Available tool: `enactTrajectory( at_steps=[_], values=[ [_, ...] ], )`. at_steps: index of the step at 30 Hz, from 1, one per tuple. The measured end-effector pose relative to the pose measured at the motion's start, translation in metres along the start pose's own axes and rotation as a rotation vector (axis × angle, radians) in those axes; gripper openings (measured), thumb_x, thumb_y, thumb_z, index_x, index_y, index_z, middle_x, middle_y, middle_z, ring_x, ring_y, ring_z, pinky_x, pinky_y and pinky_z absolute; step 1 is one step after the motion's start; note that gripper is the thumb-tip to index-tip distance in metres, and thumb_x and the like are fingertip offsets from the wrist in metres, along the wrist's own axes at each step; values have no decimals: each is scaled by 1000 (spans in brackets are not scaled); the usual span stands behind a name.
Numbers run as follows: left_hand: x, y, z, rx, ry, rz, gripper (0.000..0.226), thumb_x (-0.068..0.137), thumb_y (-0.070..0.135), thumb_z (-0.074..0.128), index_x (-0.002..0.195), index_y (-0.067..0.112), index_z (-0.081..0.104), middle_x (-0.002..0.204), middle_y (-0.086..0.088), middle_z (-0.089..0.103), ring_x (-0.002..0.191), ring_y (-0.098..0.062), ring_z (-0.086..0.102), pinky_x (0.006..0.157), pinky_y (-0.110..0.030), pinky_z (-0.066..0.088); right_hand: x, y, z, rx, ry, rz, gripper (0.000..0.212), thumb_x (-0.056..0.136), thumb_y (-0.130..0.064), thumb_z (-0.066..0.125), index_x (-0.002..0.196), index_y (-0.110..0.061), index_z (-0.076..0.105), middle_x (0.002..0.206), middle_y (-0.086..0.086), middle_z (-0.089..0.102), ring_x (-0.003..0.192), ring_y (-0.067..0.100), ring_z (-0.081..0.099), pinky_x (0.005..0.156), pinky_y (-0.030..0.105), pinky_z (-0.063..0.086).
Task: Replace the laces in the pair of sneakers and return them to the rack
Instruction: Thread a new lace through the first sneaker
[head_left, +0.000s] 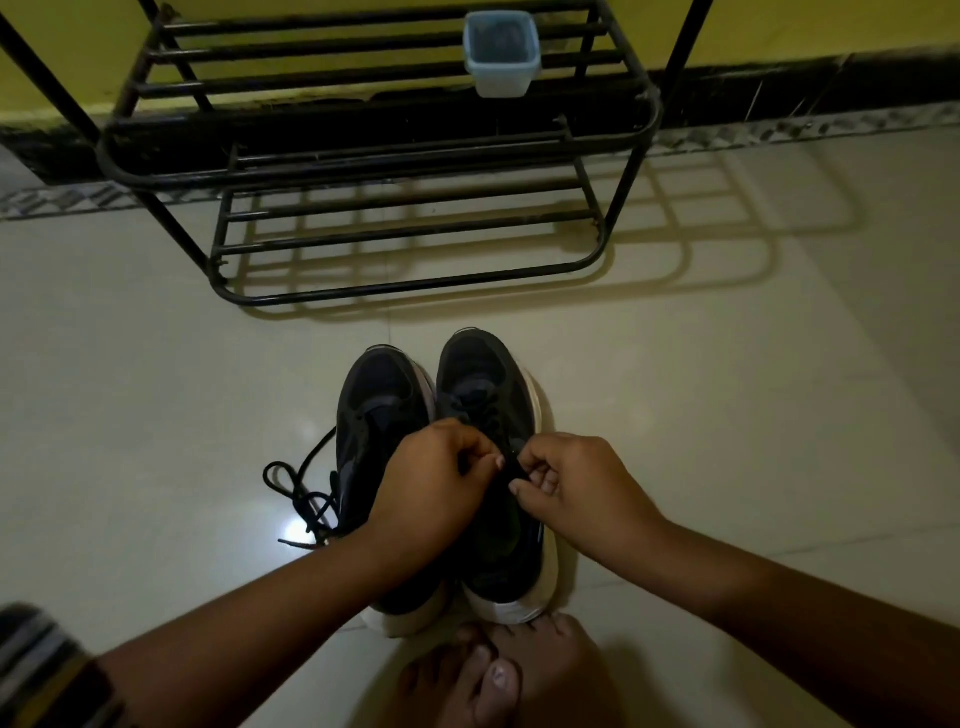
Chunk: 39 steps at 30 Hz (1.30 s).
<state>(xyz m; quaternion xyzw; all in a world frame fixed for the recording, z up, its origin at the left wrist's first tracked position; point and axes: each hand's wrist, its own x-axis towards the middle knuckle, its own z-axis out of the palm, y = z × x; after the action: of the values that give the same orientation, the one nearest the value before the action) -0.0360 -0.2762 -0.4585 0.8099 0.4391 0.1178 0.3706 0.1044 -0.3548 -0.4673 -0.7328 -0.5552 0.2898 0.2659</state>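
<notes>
Sneakers (483, 467), dark mesh, white soles, both hands' fingers (524, 486) pinching black lace (511, 467)

Two sneakers (441, 467) sitting side by side on floor (727, 415); rack (374, 171) standing behind them; container (501, 54) resting on rack; loose lace (301, 499) lying left of sneakers.

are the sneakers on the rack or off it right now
Off it. Both sneakers stand side by side on the floor tiles in front of the rack, whose visible shelf bars hold only a small plastic container.
</notes>
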Motion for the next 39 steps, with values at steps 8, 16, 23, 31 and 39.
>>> enactTrajectory(
  at_steps=[8,16,23,31,39],
  values=[
    [0,-3,8,-172,-23,-108,15,87,14,64,74,20,68,79,6,66,74,-5,62,72,-25,52,1,-1,-2,-57,-44,-16,11,81,-18,67,82,-11,59,71,0,53,63,15,51,63,34,47],
    [4,-3,13,-208,-21,-136,11,88,16,63,82,17,73,77,4,71,72,-3,65,70,-19,53,14,-5,-14,72,-203,165,10,97,-15,45,97,-13,55,68,10,62,46,18,59,49,28,49],
    [5,-2,15,-204,-32,-120,12,89,17,62,81,19,71,75,5,69,71,-5,64,67,-20,52,17,-2,-10,204,-88,205,10,91,-8,55,83,-12,60,64,8,60,43,16,57,44,28,50],
    [-25,-15,14,451,81,227,32,84,42,46,111,29,56,103,7,55,98,-15,51,84,-32,36,20,-2,-14,109,-8,112,18,90,-2,50,75,-10,56,63,3,58,51,9,52,46,14,41],
    [-45,-29,15,331,165,82,61,75,54,45,129,27,37,131,0,40,123,-19,34,96,-34,23,32,-34,-47,390,267,89,23,94,-8,47,75,-20,51,76,1,62,82,23,65,81,42,52]
  ],
)
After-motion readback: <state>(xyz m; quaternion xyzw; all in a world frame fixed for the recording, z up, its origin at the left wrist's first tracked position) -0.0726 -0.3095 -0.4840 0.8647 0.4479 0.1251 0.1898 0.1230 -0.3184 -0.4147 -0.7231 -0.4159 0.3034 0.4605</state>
